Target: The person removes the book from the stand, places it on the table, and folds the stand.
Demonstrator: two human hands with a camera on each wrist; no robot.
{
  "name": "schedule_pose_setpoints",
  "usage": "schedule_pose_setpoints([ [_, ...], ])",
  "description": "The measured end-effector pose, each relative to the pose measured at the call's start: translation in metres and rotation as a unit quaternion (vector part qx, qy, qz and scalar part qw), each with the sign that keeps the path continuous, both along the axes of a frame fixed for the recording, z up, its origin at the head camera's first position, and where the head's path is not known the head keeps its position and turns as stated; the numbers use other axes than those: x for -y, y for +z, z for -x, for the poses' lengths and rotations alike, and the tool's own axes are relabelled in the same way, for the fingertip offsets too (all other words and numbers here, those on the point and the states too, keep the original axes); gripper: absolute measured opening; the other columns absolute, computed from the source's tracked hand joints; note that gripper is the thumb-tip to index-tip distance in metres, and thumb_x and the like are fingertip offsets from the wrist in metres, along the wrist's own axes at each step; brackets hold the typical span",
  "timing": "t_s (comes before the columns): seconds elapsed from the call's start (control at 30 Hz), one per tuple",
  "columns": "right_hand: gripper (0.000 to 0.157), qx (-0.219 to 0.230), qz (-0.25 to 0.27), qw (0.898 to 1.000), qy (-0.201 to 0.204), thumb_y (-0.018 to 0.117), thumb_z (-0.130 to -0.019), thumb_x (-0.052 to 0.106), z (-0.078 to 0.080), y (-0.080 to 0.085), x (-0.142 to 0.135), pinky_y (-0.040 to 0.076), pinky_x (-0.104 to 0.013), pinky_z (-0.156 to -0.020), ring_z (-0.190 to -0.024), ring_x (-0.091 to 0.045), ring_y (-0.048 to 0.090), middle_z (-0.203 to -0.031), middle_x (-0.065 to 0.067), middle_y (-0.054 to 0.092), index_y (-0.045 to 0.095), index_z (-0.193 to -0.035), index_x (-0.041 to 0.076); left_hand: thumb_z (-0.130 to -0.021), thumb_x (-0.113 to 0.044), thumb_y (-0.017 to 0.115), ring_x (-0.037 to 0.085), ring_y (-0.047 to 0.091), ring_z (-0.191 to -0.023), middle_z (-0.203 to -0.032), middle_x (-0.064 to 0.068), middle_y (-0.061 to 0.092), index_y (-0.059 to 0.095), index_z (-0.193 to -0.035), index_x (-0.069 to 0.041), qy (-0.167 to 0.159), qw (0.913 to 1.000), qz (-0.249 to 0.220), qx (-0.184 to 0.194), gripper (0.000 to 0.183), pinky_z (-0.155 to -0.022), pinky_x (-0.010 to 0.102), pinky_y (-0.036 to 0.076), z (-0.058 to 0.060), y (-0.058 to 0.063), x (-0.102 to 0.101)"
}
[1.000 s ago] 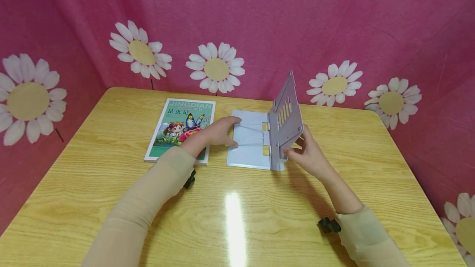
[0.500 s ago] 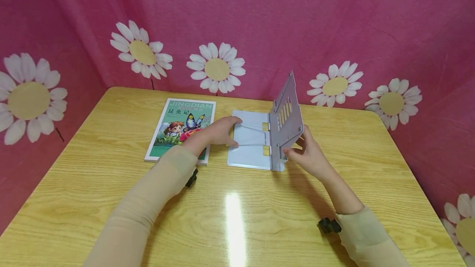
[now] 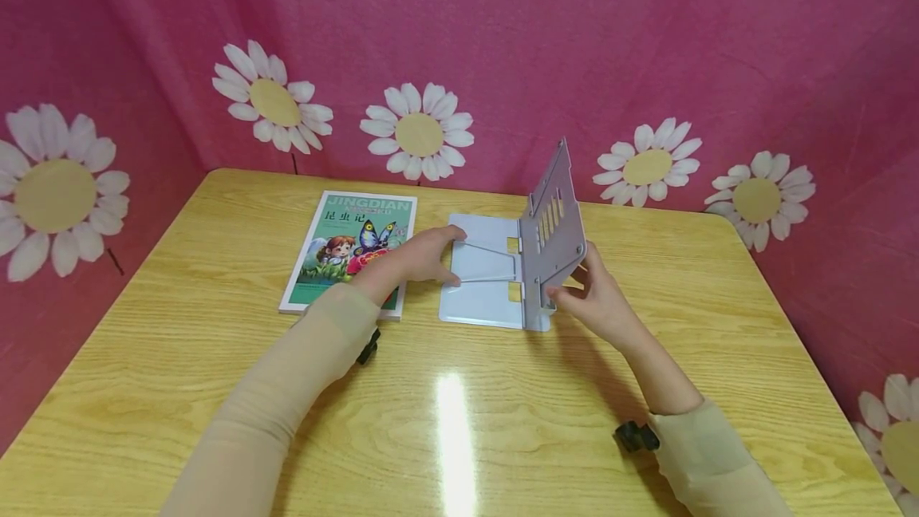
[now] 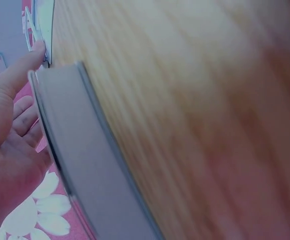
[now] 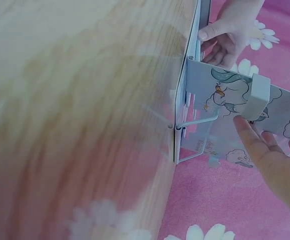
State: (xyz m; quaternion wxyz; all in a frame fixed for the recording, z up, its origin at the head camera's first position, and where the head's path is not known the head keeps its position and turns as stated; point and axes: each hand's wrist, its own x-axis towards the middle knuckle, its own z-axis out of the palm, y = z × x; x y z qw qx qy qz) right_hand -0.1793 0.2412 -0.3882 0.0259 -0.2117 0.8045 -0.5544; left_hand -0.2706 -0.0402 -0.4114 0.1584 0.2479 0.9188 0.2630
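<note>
A pale metal book stand [image 3: 481, 305] lies with its base plate on the table and its slotted panel [image 3: 553, 234] raised at a tilt. A thin wire support runs over the base. At the base's left end, my left hand [image 3: 425, 255] holds the wire between spread thumb and forefinger; its thumb [image 4: 34, 52] touches it in the left wrist view. My right hand [image 3: 599, 301] grips the lower right part of the panel near a white clip [image 5: 258, 97]. Cartoon drawings cover the panel's other face in the right wrist view.
A green-covered children's book [image 3: 345, 250] lies left of the stand, partly under my left forearm; its page edges [image 4: 92, 145] are close by in the left wrist view. A pink flowered curtain [image 3: 502, 46] hangs behind the wooden table [image 3: 546, 437].
The wire support has shifted slightly leftward over the base, and its crossbar now shows apart from the panel. Both hands and the panel stay almost in place.
</note>
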Motion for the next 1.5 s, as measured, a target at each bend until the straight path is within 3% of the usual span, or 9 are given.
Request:
schedule_pose_setpoints([
  [0.2,0.081,-0.004,-0.003,1.0,-0.002,0.06,-0.085,-0.006,0.0,-0.001,-0.001,0.048,-0.047,-0.092,-0.124,-0.04,0.043,-0.146,-0.017,0.029,0.015,-0.149,0.017,-0.077,-0.026,0.079,0.025,0.034,-0.137,-0.146,0.009,0.041,0.039,-0.141,-0.008,0.004,1.0,-0.001,-0.001,0.077,-0.114,0.035,0.026,-0.001,0.001,-0.001],
  [0.5,0.081,-0.002,-0.004,1.0,0.001,0.06,-0.085,-0.006,0.0,0.0,0.0,0.045,-0.054,-0.093,-0.125,-0.042,0.042,-0.148,-0.018,0.026,0.015,-0.149,0.017,-0.076,-0.029,0.08,0.025,0.04,-0.133,-0.142,0.008,0.046,0.04,-0.138,-0.01,0.005,0.9999,0.007,-0.007,0.077,-0.111,0.036,0.03,0.0,0.0,-0.001],
  [0.87,0.077,0.006,-0.014,1.0,-0.006,0.06,-0.086,-0.004,-0.001,0.003,0.005,0.044,-0.055,-0.094,-0.129,-0.044,0.038,-0.149,-0.02,0.026,0.017,-0.148,0.013,-0.079,-0.027,0.078,0.025,0.033,-0.138,-0.147,0.009,0.04,0.036,-0.144,-0.011,-0.004,0.9998,-0.013,-0.016,0.08,-0.114,0.038,0.026,-0.001,-0.004,0.012],
  [1.23,0.074,-0.008,-0.017,1.0,0.0,0.061,-0.083,-0.006,0.001,0.005,0.014,0.049,-0.048,-0.09,-0.123,-0.04,0.045,-0.142,-0.021,0.034,0.023,-0.145,0.008,-0.087,-0.023,0.068,0.029,0.035,-0.136,-0.148,0.011,0.038,0.037,-0.143,-0.008,0.027,0.9981,-0.051,-0.022,0.066,-0.112,0.043,0.03,-0.011,0.002,0.036],
  [1.3,0.075,-0.008,-0.023,1.0,-0.005,0.062,-0.082,-0.005,0.001,0.005,0.016,0.05,-0.046,-0.09,-0.122,-0.038,0.046,-0.141,-0.02,0.035,0.024,-0.145,0.009,-0.088,-0.022,0.068,0.032,0.042,-0.129,-0.146,0.012,0.04,0.037,-0.143,-0.007,0.037,0.9968,-0.068,-0.022,0.065,-0.107,0.045,0.035,-0.014,0.004,0.04],
  [1.5,0.075,-0.013,-0.05,0.998,-0.021,0.066,-0.082,-0.001,0.002,0.006,0.022,0.05,-0.049,-0.088,-0.124,-0.039,0.045,-0.14,-0.02,0.038,0.027,-0.145,0.01,-0.089,-0.023,0.066,0.032,0.043,-0.128,-0.146,0.01,0.04,0.034,-0.145,-0.009,0.072,0.9925,-0.091,-0.036,0.067,-0.104,0.048,0.038,-0.023,0.012,0.052],
])
